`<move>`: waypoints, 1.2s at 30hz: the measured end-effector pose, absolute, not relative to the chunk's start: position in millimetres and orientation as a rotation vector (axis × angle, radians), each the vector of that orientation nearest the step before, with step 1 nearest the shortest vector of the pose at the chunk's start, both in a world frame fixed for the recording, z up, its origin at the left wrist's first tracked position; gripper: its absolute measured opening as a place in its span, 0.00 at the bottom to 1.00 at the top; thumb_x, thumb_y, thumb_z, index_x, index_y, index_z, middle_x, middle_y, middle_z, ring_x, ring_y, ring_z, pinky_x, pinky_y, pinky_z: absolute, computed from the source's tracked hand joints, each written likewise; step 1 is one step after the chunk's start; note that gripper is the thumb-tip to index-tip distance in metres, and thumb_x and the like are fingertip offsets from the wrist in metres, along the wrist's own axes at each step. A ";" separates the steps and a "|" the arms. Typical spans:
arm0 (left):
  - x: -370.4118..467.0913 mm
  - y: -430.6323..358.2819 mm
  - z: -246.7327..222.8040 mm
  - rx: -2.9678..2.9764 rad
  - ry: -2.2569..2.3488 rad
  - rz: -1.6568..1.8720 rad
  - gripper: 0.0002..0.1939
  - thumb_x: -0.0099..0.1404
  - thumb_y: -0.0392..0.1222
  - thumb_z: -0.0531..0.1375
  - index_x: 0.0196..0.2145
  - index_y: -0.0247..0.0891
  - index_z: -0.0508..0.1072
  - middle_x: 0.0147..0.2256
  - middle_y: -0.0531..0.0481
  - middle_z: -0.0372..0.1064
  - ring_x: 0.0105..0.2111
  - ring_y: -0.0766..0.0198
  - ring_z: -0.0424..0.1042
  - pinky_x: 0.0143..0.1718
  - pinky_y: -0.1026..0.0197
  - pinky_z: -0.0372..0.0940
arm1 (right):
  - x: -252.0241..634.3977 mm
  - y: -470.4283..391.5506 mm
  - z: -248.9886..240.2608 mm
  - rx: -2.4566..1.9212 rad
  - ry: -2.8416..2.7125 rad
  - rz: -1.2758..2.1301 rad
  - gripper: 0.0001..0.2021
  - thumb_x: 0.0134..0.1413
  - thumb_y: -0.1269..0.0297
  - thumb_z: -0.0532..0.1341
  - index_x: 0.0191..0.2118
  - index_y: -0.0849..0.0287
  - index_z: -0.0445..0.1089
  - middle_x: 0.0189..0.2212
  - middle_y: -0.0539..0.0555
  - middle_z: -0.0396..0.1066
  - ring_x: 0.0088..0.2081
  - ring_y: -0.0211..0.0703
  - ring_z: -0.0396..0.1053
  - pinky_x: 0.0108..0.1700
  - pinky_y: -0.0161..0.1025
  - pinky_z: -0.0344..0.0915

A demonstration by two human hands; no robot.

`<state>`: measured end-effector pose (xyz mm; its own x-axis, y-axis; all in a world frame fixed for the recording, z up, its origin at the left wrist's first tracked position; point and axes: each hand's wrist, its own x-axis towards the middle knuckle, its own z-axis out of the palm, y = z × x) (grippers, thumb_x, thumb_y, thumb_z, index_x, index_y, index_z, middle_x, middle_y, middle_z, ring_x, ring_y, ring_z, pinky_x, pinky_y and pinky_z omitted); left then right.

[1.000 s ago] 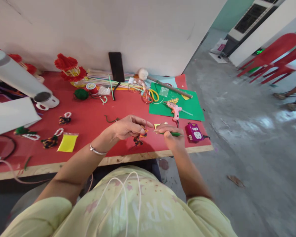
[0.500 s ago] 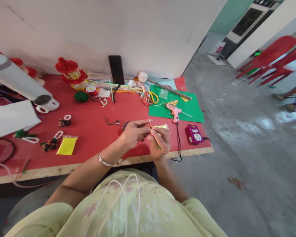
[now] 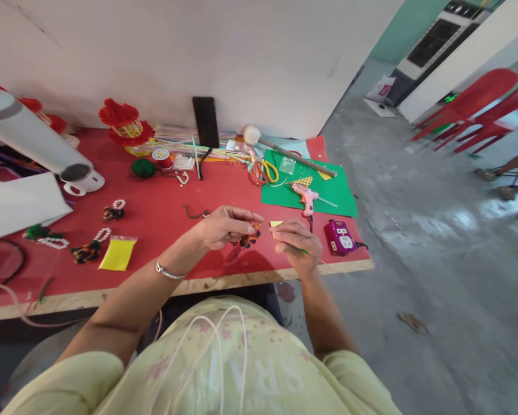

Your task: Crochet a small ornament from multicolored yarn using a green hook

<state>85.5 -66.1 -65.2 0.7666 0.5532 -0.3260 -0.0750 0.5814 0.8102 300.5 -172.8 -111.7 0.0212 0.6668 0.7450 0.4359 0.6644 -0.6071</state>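
A small dark multicolored yarn piece (image 3: 247, 239) with orange bits is pinched in the fingers of my left hand (image 3: 226, 226), above the red-covered table. My right hand (image 3: 300, 245) is a short way to the right, its fingers closed around a thin green-handled tool (image 3: 303, 251) that looks like a crochet hook; most of it is hidden by the fingers. A yellow packet (image 3: 275, 223) lies partly hidden behind my right hand. A dark strand (image 3: 192, 213) lies on the table left of my left hand.
A pink glue gun (image 3: 307, 199) rests on a green sheet (image 3: 341, 199), near yellow-handled scissors (image 3: 270, 171). A purple power box (image 3: 340, 237) stands at the right edge. Leftward lie yarn-and-bead pieces (image 3: 86, 252), a yellow packet (image 3: 117, 253) and a white mug (image 3: 83, 181). A phone (image 3: 206, 122) leans on the wall.
My hands, close together before, have moved apart. My right hand went right with the green-handled tool; my left hand shifted slightly left, and the yarn piece shows more clearly.
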 end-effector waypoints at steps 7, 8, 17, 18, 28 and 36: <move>81.9 -58.1 -63.8 0.993 0.587 0.282 0.19 0.44 0.30 0.75 0.37 0.30 0.87 0.21 0.47 0.74 0.15 0.76 0.54 0.18 0.66 0.41 | 317.1 -166.5 -85.4 -0.841 -1.619 0.601 0.09 0.58 0.53 0.72 0.41 0.49 0.85 0.34 0.54 0.86 0.36 0.48 0.83 0.44 0.50 0.78; 81.5 -57.0 -63.8 0.990 0.580 0.265 0.19 0.44 0.30 0.75 0.37 0.30 0.87 0.21 0.47 0.74 0.15 0.76 0.53 0.18 0.66 0.40 | 318.9 -165.8 -84.2 -0.846 -1.578 0.650 0.09 0.58 0.52 0.72 0.40 0.49 0.85 0.33 0.54 0.86 0.36 0.48 0.82 0.44 0.50 0.78; 106.6 -79.4 -73.9 1.099 0.626 0.587 0.21 0.48 0.36 0.76 0.42 0.33 0.86 0.26 0.49 0.77 0.21 0.72 0.66 0.22 0.68 0.58 | 286.6 -164.8 -124.6 -0.969 -1.203 0.647 0.14 0.59 0.44 0.68 0.39 0.48 0.84 0.36 0.54 0.84 0.41 0.49 0.82 0.44 0.48 0.79; 111.1 -84.1 -76.9 1.125 0.658 0.701 0.20 0.48 0.36 0.76 0.41 0.33 0.86 0.27 0.50 0.77 0.24 0.70 0.69 0.26 0.67 0.63 | 279.0 -165.8 -128.0 -1.028 -1.199 0.557 0.12 0.61 0.47 0.68 0.40 0.48 0.84 0.39 0.54 0.84 0.43 0.48 0.81 0.46 0.47 0.79; 115.6 -93.6 -83.7 0.855 0.712 0.774 0.24 0.46 0.43 0.79 0.41 0.32 0.85 0.23 0.53 0.73 0.16 0.76 0.57 0.18 0.69 0.50 | 247.1 -160.8 -144.4 -1.094 -1.187 -0.106 0.08 0.64 0.56 0.68 0.46 0.45 0.81 0.44 0.53 0.84 0.45 0.48 0.80 0.49 0.51 0.78; 88.1 -69.8 -67.0 1.077 0.614 0.520 0.22 0.47 0.38 0.78 0.42 0.34 0.87 0.28 0.48 0.79 0.19 0.73 0.62 0.20 0.67 0.54 | 297.4 -143.0 -131.8 -0.873 -1.052 0.915 0.19 0.51 0.37 0.71 0.32 0.49 0.81 0.32 0.52 0.83 0.37 0.48 0.81 0.42 0.48 0.78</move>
